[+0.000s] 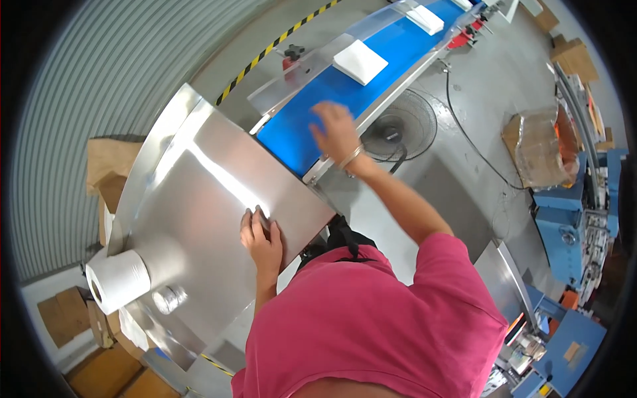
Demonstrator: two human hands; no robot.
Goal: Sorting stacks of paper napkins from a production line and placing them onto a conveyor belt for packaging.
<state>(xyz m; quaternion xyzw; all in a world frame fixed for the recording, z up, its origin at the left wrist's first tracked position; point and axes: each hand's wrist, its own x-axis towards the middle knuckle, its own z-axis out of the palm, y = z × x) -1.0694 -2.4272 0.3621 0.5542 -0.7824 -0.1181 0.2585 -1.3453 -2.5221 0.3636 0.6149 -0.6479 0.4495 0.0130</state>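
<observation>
My left hand (pixel 262 242) rests on the bare metal table (pixel 219 232) near its edge, fingers stretched out and holding nothing. Over the near end of a blue conveyor belt (pixel 285 142) is my right hand (pixel 337 132), a bracelet (pixel 352 156) at its wrist. Its fingertips are a little blurred, but thumb and fingers are apart, with nothing visible between them. Farther up the belt lies a white stack of what looks like folded paper (pixel 360 62), apart from my right hand. Beyond it sits another white stack (pixel 424 20).
A white paper roll (pixel 118 281) and a clear round object (pixel 169 299) are on the table's left side. Clear guards (pixel 292 76) line the belt. A floor fan (pixel 398 126) stands right of it, with a cable (pixel 474 142) and a plastic-lined carton (pixel 541 149) beyond.
</observation>
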